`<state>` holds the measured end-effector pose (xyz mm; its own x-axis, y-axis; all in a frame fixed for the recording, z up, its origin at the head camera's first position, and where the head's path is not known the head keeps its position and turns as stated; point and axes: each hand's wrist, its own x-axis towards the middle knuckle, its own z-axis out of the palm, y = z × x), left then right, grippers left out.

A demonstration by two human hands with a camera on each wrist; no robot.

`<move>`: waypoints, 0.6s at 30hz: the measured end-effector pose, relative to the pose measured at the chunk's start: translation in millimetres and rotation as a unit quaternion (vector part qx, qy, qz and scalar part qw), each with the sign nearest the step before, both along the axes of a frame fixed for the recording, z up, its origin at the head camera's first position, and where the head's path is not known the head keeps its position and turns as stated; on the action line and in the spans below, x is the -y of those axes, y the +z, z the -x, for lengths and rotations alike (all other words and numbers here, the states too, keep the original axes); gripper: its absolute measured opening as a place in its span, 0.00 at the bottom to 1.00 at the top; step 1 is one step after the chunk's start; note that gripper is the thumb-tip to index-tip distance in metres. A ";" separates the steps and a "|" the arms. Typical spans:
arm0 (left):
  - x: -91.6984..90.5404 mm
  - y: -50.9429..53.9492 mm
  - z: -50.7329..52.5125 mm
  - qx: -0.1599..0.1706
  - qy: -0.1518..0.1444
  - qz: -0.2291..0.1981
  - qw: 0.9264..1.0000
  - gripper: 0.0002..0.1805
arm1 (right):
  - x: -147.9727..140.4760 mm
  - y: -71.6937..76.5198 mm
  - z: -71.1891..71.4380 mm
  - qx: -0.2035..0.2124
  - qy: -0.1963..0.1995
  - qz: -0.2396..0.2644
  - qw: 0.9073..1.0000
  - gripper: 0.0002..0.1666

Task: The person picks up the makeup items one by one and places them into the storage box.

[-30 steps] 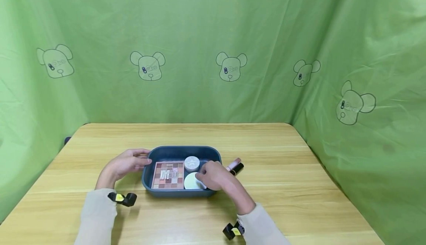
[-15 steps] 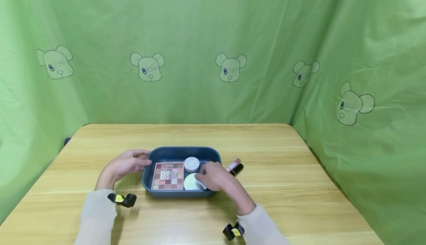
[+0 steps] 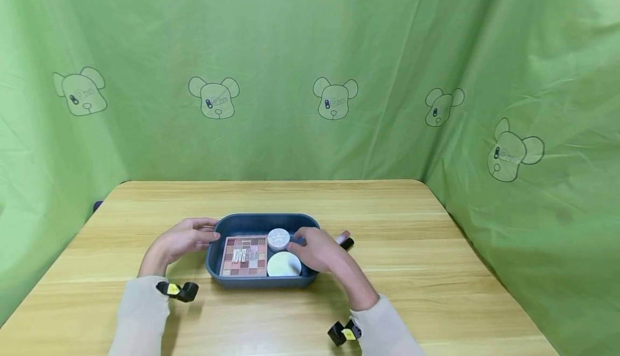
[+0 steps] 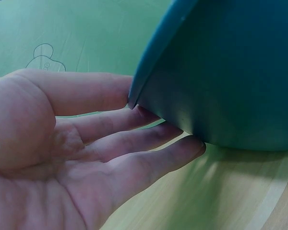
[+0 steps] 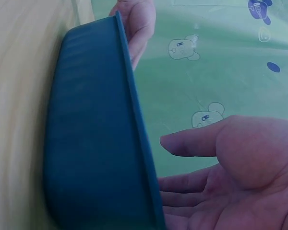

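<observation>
A dark blue oval basin (image 3: 261, 282) stands on the table. In it lie an eyeshadow palette (image 3: 244, 256) on the left, a round jar with a star on its lid (image 3: 278, 237) and a round white compact (image 3: 284, 264) nearer the front. My left hand (image 3: 186, 236) touches the basin's left end; in the left wrist view its thumb meets the rim and its extended fingers lie against the outer wall. Over the basin's right end hovers my right hand (image 3: 319, 248), thumb and fingers apart, nothing between them. Its fingertips are beside the jar in the head view.
Right of the basin, partly behind my right hand, lie a pink-capped tube (image 3: 343, 236) and a black-capped tube (image 3: 347, 243). The wooden table (image 3: 411, 227) reaches a green curtain (image 3: 276, 146) at the back.
My right hand has let go of the white compact, which now lies in the basin. The hand has risen and moved slightly right and back, its fingers spreading. The left hand stays put.
</observation>
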<state>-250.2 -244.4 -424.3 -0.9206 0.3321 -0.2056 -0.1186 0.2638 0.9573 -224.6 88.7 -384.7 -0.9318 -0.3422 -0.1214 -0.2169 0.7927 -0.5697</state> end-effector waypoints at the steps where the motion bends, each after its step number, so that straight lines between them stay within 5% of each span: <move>1: 0.0 -0.1 0.0 0.000 0.000 0.001 1.000 0.36 | -0.7 0.8 0.3 -0.002 -0.003 0.001 1.000 0.24; 18: 0.3 -0.8 0.1 -0.001 -0.001 -0.002 1.000 0.35 | -14.2 15.1 1.5 -0.019 -0.022 -0.002 1.000 0.20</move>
